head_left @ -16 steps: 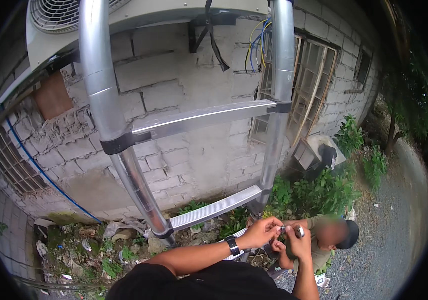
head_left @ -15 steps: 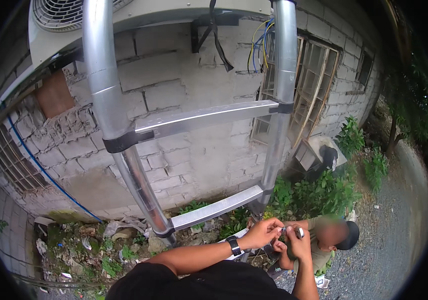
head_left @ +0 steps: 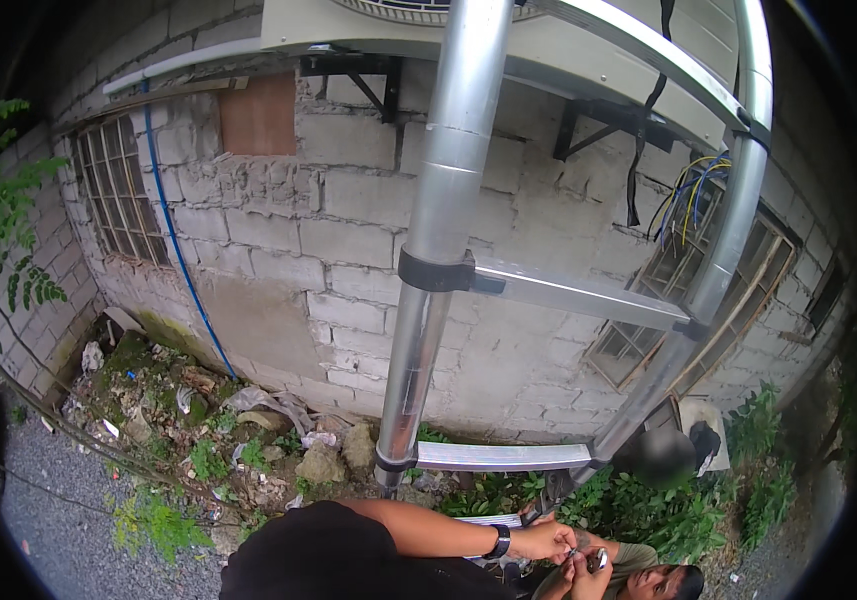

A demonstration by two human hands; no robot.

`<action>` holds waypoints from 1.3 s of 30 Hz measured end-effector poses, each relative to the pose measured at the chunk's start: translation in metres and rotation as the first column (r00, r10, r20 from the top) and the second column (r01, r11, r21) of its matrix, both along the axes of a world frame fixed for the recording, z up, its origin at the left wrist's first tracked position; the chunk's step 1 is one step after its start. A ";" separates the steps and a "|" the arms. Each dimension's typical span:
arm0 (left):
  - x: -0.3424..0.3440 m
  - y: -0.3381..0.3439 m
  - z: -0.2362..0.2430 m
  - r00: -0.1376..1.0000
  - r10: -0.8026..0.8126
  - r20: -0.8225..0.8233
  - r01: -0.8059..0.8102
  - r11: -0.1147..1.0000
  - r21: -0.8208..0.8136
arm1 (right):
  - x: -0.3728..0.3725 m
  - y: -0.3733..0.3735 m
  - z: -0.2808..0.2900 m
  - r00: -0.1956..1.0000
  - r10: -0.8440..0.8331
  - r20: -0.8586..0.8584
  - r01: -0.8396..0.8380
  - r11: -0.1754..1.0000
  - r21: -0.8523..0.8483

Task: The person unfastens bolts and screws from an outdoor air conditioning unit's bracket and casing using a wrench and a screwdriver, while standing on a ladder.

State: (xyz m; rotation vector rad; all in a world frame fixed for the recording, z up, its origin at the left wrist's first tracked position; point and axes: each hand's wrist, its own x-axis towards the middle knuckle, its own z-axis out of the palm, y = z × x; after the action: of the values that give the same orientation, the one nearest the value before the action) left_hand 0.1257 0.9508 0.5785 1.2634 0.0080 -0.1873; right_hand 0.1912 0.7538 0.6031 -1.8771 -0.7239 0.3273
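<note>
Low in the head view, my left hand (head_left: 544,542) has its fingertips pinched together on something too small to name. A dark watch is on that wrist. My right hand (head_left: 586,580) is right beside it, fingers closed around a small tool with a dark, shiny end (head_left: 598,559); its kind cannot be made out. The fingertips of both hands nearly meet. In front of me rises a silver telescopic ladder (head_left: 460,150) with black collars, its rungs just beyond my hands. Neither hand grips it.
Below, a co-worker in an olive shirt (head_left: 633,556) is close to the ladder. An air-conditioner outdoor unit (head_left: 548,62) sits on black brackets (head_left: 603,138) on the block wall (head_left: 348,235). Loose wires (head_left: 693,195) hang near a window (head_left: 748,270). Rubble and plants (head_left: 210,460) line the wall's foot.
My view has swung left, so the ladder and wall appear farther right. Both hands stay close together, now lower in the picture. The co-worker also appears lower.
</note>
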 end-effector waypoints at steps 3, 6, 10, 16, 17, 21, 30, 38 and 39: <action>0.001 0.000 0.004 1.000 -0.018 0.019 0.018 1.000 0.024 | 0.010 0.010 -0.010 0.997 0.004 -0.071 0.000 0.998 0.060; -0.001 -0.002 0.001 1.000 0.008 0.000 -0.008 1.000 -0.027 | 0.009 0.007 -0.023 0.977 -0.071 -0.201 0.101 0.984 0.146; -0.003 -0.004 -0.010 1.000 -0.010 0.003 0.010 1.000 -0.006 | 0.005 -0.002 -0.026 0.985 0.044 -0.168 -0.013 0.984 0.180; -0.006 -0.003 -0.018 0.999 0.040 0.016 -0.041 0.995 0.091 | -0.023 0.007 0.019 0.937 -0.033 -0.348 0.065 0.995 0.080; -0.006 -0.004 -0.019 1.000 0.022 0.016 -0.023 0.996 0.081 | -0.025 0.006 0.019 0.958 0.001 -0.286 0.032 0.993 0.111; -0.004 -0.013 -0.028 0.993 -0.007 0.121 -0.016 0.982 0.189 | -0.035 0.004 0.015 0.904 -0.105 -0.414 0.144 0.988 0.064; -0.020 -0.001 -0.025 0.841 -0.236 0.486 -0.175 0.733 0.657 | -0.012 -0.001 -0.042 0.574 -0.287 -0.767 0.339 0.936 -0.096; -0.024 -0.011 -0.001 0.811 -0.375 0.448 -0.068 0.701 0.710 | -0.043 -0.023 -0.043 0.613 -0.311 -0.726 0.447 0.895 -0.006; -0.024 -0.009 0.001 0.803 -0.348 0.484 -0.097 0.725 0.682 | -0.041 -0.017 -0.036 0.596 -0.375 -0.710 0.505 0.863 -0.031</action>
State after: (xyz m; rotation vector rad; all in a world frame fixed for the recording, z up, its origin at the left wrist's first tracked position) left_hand 0.1012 0.9420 0.5799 2.0365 -0.6155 0.1157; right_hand 0.1501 0.7369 0.5667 -1.5154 0.2462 0.5833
